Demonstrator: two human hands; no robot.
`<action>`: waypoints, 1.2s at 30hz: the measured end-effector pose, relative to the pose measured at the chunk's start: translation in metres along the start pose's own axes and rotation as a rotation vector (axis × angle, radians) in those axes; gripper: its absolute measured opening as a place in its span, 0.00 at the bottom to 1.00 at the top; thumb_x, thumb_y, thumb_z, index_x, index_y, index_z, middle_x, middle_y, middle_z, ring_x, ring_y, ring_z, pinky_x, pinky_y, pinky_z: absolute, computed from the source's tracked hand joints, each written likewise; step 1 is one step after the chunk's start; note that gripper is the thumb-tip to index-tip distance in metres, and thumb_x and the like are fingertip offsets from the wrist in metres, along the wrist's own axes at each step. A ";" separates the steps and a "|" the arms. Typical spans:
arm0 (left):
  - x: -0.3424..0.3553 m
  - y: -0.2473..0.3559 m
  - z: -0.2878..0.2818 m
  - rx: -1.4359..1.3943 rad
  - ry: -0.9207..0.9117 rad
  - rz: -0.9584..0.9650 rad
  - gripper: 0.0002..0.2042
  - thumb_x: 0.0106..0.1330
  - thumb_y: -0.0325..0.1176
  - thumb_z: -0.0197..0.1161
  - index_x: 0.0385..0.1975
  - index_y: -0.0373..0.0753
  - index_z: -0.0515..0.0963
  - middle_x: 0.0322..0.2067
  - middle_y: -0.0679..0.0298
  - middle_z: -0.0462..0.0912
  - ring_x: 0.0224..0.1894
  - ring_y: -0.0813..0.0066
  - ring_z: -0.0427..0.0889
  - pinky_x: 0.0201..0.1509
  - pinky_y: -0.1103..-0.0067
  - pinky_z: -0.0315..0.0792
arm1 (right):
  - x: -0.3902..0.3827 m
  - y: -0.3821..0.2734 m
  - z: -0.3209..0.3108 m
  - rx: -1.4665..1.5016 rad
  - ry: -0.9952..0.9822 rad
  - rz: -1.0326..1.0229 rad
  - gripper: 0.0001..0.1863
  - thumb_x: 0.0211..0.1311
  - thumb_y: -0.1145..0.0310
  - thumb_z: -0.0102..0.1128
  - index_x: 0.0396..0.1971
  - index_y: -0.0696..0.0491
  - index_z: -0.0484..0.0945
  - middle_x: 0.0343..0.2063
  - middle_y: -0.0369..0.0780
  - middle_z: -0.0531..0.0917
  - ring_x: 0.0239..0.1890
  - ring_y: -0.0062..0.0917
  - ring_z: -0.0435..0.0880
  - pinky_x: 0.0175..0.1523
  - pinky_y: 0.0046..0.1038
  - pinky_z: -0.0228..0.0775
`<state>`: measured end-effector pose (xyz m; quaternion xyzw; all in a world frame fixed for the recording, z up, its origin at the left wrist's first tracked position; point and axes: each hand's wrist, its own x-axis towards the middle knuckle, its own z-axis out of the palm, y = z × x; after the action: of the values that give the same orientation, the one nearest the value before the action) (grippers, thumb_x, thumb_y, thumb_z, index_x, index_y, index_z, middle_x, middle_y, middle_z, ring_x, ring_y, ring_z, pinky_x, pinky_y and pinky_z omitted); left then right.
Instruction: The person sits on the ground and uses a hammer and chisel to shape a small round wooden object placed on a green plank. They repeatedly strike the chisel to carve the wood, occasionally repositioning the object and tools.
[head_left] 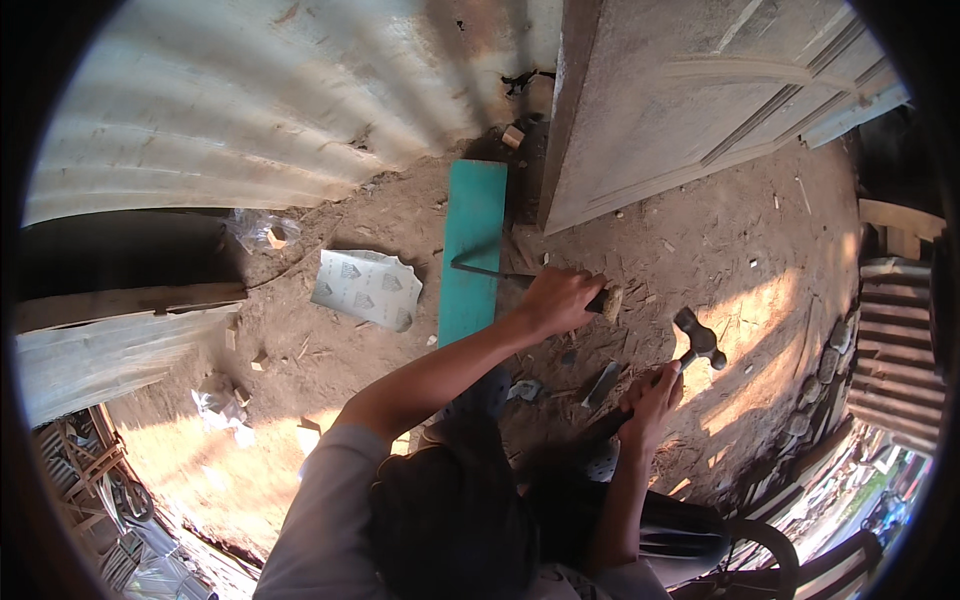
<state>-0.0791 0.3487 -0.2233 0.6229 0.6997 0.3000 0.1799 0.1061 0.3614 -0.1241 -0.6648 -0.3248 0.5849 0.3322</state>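
Observation:
My left hand (pixel 562 301) is closed around a chisel (pixel 490 271) with a long thin dark shaft. Its tip points left over a green board (pixel 472 215), and the butt of its handle sticks out on the hand's right. Whether the tip touches the board cannot be made out. The board lies lengthwise away from me on the dirt ground. My right hand (pixel 652 400) grips a hammer (pixel 700 343) by its dark handle, the head held up to the right, apart from the chisel.
A torn patterned paper sheet (pixel 367 288) lies left of the board. Beyond stand a corrugated metal wall (pixel 300 100) and a panelled wooden door (pixel 700 110). Wood chips and small offcuts litter the dirt floor (pixel 740 230). Stacked wooden slats (pixel 897 350) are at the far right.

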 end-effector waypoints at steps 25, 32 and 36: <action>0.002 -0.006 0.011 0.033 -0.046 -0.052 0.15 0.44 0.35 0.70 0.32 0.39 0.76 0.24 0.58 0.81 0.30 0.59 0.83 0.33 0.67 0.77 | 0.019 0.023 -0.004 -0.070 0.009 -0.023 0.19 0.73 0.50 0.42 0.26 0.47 0.61 0.13 0.29 0.59 0.09 0.13 0.55 0.12 0.20 0.49; -0.005 -0.009 0.019 0.018 -0.051 -0.041 0.15 0.44 0.36 0.71 0.30 0.38 0.75 0.23 0.57 0.80 0.28 0.58 0.83 0.31 0.66 0.77 | 0.018 0.021 -0.008 -0.122 -0.033 0.121 0.19 0.73 0.50 0.43 0.25 0.47 0.61 0.13 0.29 0.58 0.09 0.13 0.54 0.12 0.21 0.50; -0.002 -0.009 0.019 0.013 -0.038 -0.049 0.16 0.45 0.37 0.70 0.31 0.37 0.76 0.24 0.56 0.81 0.29 0.58 0.83 0.32 0.66 0.77 | 0.026 0.038 -0.008 -0.201 -0.106 0.012 0.18 0.74 0.52 0.41 0.25 0.46 0.61 0.13 0.29 0.58 0.10 0.13 0.55 0.13 0.20 0.51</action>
<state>-0.0739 0.3503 -0.2431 0.6124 0.7130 0.2791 0.1967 0.1185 0.3608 -0.1697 -0.6647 -0.3948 0.5860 0.2427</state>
